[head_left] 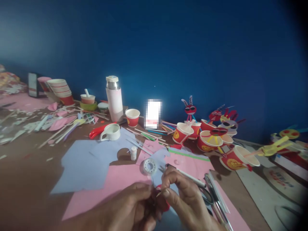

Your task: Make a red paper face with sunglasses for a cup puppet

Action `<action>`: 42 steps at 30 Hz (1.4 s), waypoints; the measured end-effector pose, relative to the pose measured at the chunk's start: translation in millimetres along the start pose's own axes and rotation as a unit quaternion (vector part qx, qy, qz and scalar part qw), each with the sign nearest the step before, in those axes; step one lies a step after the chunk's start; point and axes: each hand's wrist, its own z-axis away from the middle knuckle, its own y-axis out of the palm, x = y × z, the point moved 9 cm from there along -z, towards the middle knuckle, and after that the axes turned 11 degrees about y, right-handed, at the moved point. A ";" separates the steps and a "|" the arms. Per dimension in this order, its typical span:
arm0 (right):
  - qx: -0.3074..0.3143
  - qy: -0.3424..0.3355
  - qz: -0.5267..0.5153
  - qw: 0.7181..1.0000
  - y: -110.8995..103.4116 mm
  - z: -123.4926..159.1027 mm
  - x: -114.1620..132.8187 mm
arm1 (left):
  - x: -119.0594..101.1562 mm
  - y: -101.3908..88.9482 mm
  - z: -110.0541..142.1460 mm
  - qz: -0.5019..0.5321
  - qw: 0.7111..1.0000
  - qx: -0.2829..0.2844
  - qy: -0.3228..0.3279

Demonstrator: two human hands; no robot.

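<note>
Low in the centre of the head view, my left hand [138, 205] is closed around a small red paper piece [166, 206], mostly covered by my fingers. My right hand [184, 197] meets it from the right, with thumb and forefinger pinched on a small pale sliver [158, 193] at the red piece's edge. What the sliver is made of does not show. Just beyond the fingers lies a roll of clear tape [145, 166] on blue and pink paper. A small white bottle [133, 154] stands behind it. Dark-handled scissors [207, 196] lie partly behind my right hand.
Red paper cups [183, 132] with paper-faced figures stand at the right. A white flask [115, 104], a red cup [132, 118] and a white mug [112, 132] stand farther back. Paper scraps [63, 123] litter the left. A blue wall [154, 57] closes off the back.
</note>
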 end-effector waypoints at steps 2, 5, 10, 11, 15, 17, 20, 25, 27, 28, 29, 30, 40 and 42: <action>0.014 -0.015 0.017 1.000 4.6 1.3 2.3 | 2.2 0.8 3.2 0.014 1.000 -0.003 -0.022; 0.033 -0.020 0.031 0.999 7.8 1.0 7.5 | -1.1 -1.6 5.4 0.012 1.000 0.008 -0.017; 0.058 -0.013 0.047 0.997 10.9 1.8 10.4 | -5.2 -7.9 3.9 -0.004 1.000 0.015 0.008; 0.060 -0.011 0.052 0.997 10.8 1.7 9.1 | -5.9 -9.1 3.5 -0.009 1.000 0.015 0.011; 0.037 0.000 0.044 0.998 2.6 -2.9 0.9 | -20.1 -15.8 2.1 -0.070 0.995 0.003 0.067; -0.001 0.019 0.035 0.999 -6.8 -7.4 -5.7 | -31.5 -20.9 2.6 -0.136 0.985 -0.016 0.105; -0.030 0.080 0.054 0.995 -14.0 -13.6 -17.4 | -48.5 -25.0 5.0 -0.266 0.950 -0.048 0.155; 0.027 0.137 0.078 0.987 -2.2 -16.8 -19.9 | -53.5 -18.6 3.8 -0.329 0.926 -0.039 0.183; 0.037 0.148 0.086 0.984 0.9 -16.6 -18.0 | -52.4 -19.2 2.7 -0.337 0.922 -0.043 0.188; 0.037 0.153 0.097 0.983 1.4 -16.4 -17.4 | -53.4 -20.7 2.8 -0.349 0.915 -0.053 0.196; 0.036 0.155 0.110 0.981 1.6 -16.2 -17.0 | -54.9 -22.4 3.2 -0.363 0.907 -0.064 0.204; 0.033 0.155 0.124 0.980 1.5 -16.0 -16.6 | -56.0 -23.9 3.5 -0.373 0.901 -0.073 0.209; 0.013 0.155 0.159 0.975 -6.2 -14.6 -17.7 | -59.9 -26.4 5.9 -0.390 0.889 -0.078 0.225; 0.000 0.167 0.154 0.974 -13.1 -15.9 -19.8 | -64.2 -29.0 8.5 -0.411 0.877 -0.100 0.229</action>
